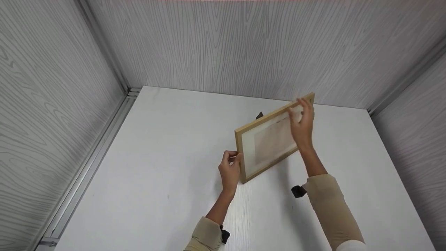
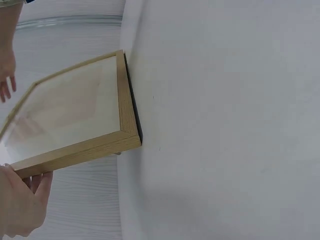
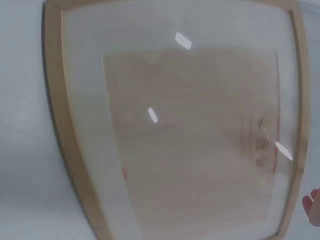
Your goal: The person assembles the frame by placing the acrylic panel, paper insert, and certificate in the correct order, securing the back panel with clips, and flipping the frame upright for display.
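A picture frame (image 1: 271, 139) with a light wooden border, a pale mat and a faded pinkish print stands tilted on its lower edge on the white table (image 1: 167, 139). My left hand (image 1: 230, 170) pinches its left side between thumb and fingers; the left wrist view shows those fingers curled at the wooden border (image 2: 75, 152). In front of the upper right part is my right hand (image 1: 302, 125), its fingers extended near the top edge; contact is unclear. Glare and hand reflections show on the glass (image 3: 190, 130). A dark piece (image 1: 259, 115) sticks out behind the frame.
Grey wood-grain panels (image 1: 216, 45) enclose the table at the back and both sides. A metal rail (image 1: 94, 160) runs along the left edge. Small black devices (image 1: 298, 191) sit at both wrists, by the beige sleeves (image 1: 327, 202).
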A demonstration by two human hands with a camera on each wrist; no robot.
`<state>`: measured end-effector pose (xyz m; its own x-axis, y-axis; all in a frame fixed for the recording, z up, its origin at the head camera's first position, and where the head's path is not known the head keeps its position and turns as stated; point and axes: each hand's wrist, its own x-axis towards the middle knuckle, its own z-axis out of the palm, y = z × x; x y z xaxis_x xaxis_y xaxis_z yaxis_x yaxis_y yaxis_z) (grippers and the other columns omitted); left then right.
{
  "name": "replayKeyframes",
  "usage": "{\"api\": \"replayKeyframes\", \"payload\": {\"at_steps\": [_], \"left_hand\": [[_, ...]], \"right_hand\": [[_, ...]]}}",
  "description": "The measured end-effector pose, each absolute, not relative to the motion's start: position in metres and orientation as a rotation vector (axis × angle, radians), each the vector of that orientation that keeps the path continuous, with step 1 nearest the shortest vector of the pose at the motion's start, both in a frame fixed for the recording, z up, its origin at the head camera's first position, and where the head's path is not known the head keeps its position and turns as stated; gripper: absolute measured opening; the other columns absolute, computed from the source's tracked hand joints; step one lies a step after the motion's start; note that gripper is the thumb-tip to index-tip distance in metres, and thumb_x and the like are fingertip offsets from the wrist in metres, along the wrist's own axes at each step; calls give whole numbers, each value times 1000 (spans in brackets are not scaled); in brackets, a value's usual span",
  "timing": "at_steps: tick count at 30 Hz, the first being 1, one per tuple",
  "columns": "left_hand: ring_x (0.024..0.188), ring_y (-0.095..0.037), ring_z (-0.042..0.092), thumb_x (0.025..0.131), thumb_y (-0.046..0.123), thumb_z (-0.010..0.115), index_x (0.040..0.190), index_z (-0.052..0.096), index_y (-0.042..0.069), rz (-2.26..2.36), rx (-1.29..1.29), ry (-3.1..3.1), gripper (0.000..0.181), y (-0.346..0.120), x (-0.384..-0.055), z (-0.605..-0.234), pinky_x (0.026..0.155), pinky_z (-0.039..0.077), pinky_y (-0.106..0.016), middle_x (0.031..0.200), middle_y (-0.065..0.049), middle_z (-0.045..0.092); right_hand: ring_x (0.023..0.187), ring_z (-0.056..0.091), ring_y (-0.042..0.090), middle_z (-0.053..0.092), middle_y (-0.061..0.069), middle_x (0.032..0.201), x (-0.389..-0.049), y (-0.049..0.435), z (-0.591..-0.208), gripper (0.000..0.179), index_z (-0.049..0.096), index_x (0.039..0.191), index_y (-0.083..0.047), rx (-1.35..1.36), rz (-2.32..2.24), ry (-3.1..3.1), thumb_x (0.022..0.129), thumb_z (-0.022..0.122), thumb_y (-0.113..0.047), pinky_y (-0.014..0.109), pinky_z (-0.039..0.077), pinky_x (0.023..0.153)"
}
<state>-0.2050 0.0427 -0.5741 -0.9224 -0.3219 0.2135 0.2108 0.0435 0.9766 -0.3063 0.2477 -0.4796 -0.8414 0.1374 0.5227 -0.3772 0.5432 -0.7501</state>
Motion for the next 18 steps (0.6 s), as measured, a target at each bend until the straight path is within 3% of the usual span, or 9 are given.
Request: {"api": "replayKeyframes", "payload": {"at_steps": [4, 8, 13, 18], "left_hand": [[84, -17, 60, 87, 25, 62, 91, 58, 5, -1940, 99, -1961, 21, 42, -205, -574, 68, 50, -29, 90, -2, 63], [85, -16, 60, 87, 25, 62, 91, 59, 5, -1923, 100, -1966, 20, 39, -205, -574, 69, 50, -29, 90, -2, 63], [84, -17, 60, 86, 21, 63, 90, 59, 4, -1946, 112, -1977, 18, 36, -204, -568, 68, 50, -29, 90, -3, 63], [84, -25, 60, 87, 10, 63, 91, 58, -4, -1995, 110, -1982, 16, 30, -198, -542, 67, 50, -30, 92, -13, 63]], "right_hand": [[135, 17, 20, 17, 13, 147, -321, 296, -497, 55, 19, 145, -6, -139, 1701, -2241, 98, 43, -22, 33, 21, 105], [137, 1, 23, -1, 10, 152, -327, 328, -515, 63, -3, 148, -11, -288, 1913, -2433, 99, 34, -28, 36, 7, 108], [136, 7, 31, 9, 19, 150, -318, 336, -520, 57, 6, 146, 1, -200, 1959, -2520, 101, 31, -24, 42, 6, 108], [130, 25, 33, 29, 24, 140, -310, 336, -529, 48, 24, 140, 8, -277, 1906, -2391, 101, 32, -19, 43, 21, 105]]}}
